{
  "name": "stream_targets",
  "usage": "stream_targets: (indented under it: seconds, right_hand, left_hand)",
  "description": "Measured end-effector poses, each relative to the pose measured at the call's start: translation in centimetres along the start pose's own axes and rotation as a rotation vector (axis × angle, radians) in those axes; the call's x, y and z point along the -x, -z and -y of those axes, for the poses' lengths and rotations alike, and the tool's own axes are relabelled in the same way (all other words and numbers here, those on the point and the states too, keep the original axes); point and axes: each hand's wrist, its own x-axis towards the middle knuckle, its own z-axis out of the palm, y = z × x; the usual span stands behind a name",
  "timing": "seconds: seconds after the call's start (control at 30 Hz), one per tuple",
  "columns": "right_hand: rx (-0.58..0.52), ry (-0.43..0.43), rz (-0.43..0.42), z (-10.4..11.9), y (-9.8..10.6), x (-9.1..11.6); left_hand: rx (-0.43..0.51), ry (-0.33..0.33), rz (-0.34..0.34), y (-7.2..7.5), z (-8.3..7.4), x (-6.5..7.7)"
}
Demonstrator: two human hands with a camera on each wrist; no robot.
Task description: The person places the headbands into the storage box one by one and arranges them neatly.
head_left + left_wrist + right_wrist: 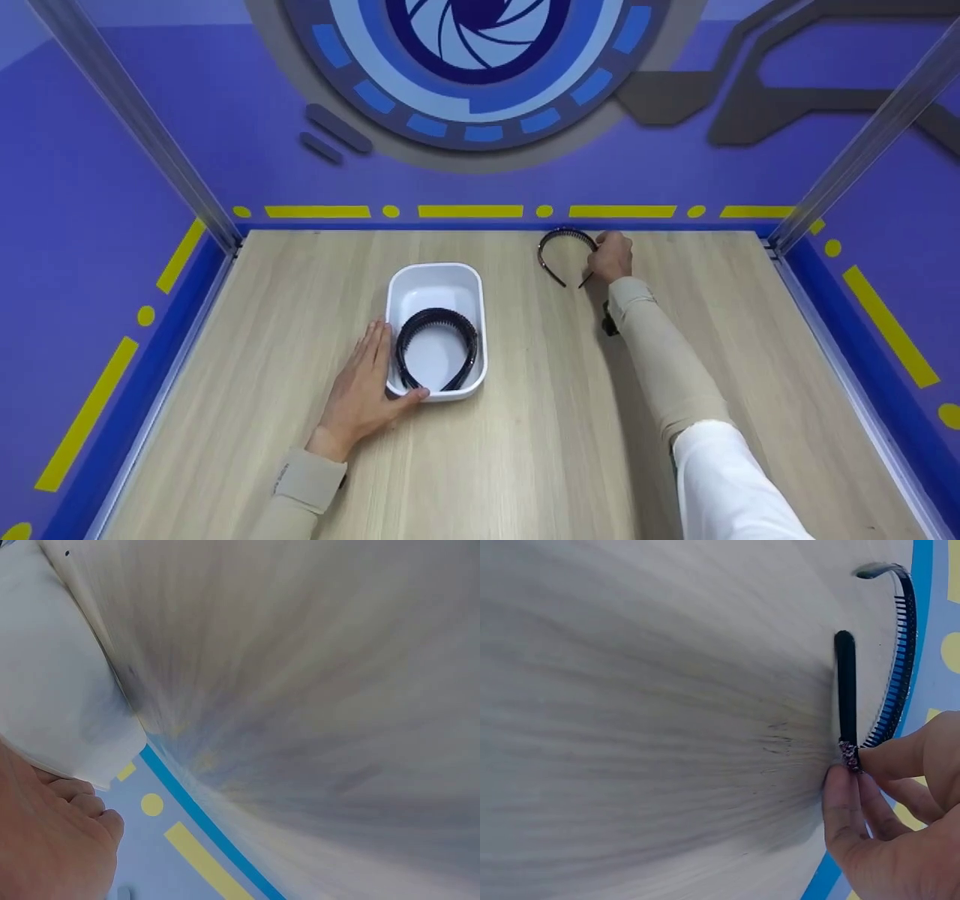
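My right hand (612, 257) pinches one side of a black headband (568, 231) near the back of the table. In the right wrist view, thumb and fingertips grip the headband (845, 686) by a speckled, glittery part, and comb-like teeth line its inner curve. A white tub (431, 281) stands left of it, with black toothed headbands (437, 313) inside; they overlap, so their number is unclear. Against the tub's left wall lie the fairly straight fingers of my left hand (358, 396), its thumb touching the near rim. The left wrist view shows that hand (56, 840) beside the tub (52, 652).
The wooden table (525, 450) is bounded by a blue back wall (480, 187) with yellow marks, close behind the held headband. Blue side panels (82, 300) and metal posts (855, 142) stand left and right.
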Motion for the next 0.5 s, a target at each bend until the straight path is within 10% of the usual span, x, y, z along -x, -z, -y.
stream_targets:
  seconds: [0.5]
  right_hand:
    - [-0.056, -0.104, 0.041, 0.6, 1.6, 0.6]
  left_hand:
    - [0.009, 0.042, 0.055, 0.3, -0.1, 0.0]
